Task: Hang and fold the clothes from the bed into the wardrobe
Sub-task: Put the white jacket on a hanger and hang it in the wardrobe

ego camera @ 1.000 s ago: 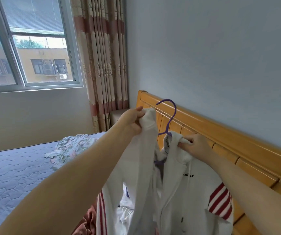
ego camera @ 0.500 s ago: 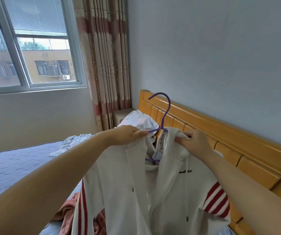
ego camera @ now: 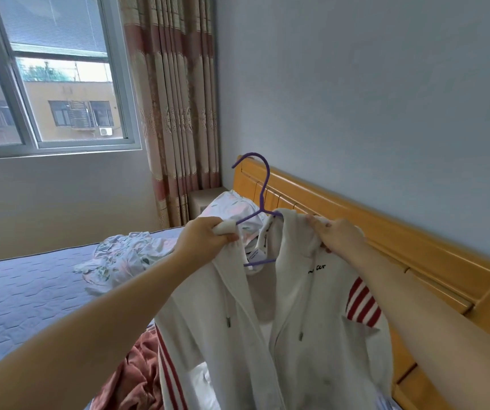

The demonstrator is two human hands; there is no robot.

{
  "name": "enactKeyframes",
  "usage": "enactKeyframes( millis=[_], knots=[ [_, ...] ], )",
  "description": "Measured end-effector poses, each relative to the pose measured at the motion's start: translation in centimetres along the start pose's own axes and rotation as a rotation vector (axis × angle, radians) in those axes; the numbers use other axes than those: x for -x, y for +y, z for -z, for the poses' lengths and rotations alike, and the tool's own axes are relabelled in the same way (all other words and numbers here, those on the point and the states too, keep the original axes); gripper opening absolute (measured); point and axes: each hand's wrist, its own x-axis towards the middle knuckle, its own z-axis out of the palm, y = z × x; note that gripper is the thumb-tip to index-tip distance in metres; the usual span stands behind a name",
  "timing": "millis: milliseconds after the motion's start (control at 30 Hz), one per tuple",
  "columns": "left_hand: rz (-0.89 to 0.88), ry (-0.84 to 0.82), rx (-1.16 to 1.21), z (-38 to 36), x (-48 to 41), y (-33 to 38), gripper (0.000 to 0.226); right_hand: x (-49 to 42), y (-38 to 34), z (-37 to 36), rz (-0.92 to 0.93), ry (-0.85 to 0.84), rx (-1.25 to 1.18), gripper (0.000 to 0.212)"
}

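Currently: white hoodie (ego camera: 312, 321) with red stripes, partly on purple hanger (ego camera: 263, 199), held up above the bed (ego camera: 16, 291), left hand (ego camera: 205, 241) gripping one shoulder, right hand (ego camera: 337, 236) clutching the other; rust-coloured garment (ego camera: 137, 377) and floral cloth (ego camera: 125, 258) lying on the bed.
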Motion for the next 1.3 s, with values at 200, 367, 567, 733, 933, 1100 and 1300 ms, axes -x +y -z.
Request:
enactKeyframes(
  millis=[200,367,567,733,933,1100,1300],
  knots=[
    [0.018,0.032,-0.093,-0.6,-0.2,0.3,0.027,-0.3,-2.5,1.4,-0.223,-0.525,-1.124,0.023],
    [-0.014,0.031,-0.132,-0.4,-0.6,0.3,0.025,-2.2,-4.1,5.6,-0.155,-0.274,-1.186,0.026],
    [-0.035,0.132,-0.002,0.6,-1.4,-0.3,0.035,-2.8,-1.1,4.8,0.152,0.27,-0.069,0.02],
    [-0.042,0.12,0.001,1.3,-1.6,-0.6,0.028,-2.5,-1.2,3.3,0.412,-0.198,0.013,0.024],
    [-0.063,0.113,0.0,2.1,-1.6,-0.3,0.016,-1.5,-2.6,1.1,0.492,-0.074,0.087,0.008],
    [-0.198,0.146,0.016,3.0,-1.7,1.5,0.022,-0.2,-4.7,0.6,0.649,0.276,0.005,0.01],
    [-0.095,0.128,-0.06,2.7,-1.6,1.0,0.021,-0.5,-3.5,0.2,0.58,0.324,0.055,0.027]
  ],
)
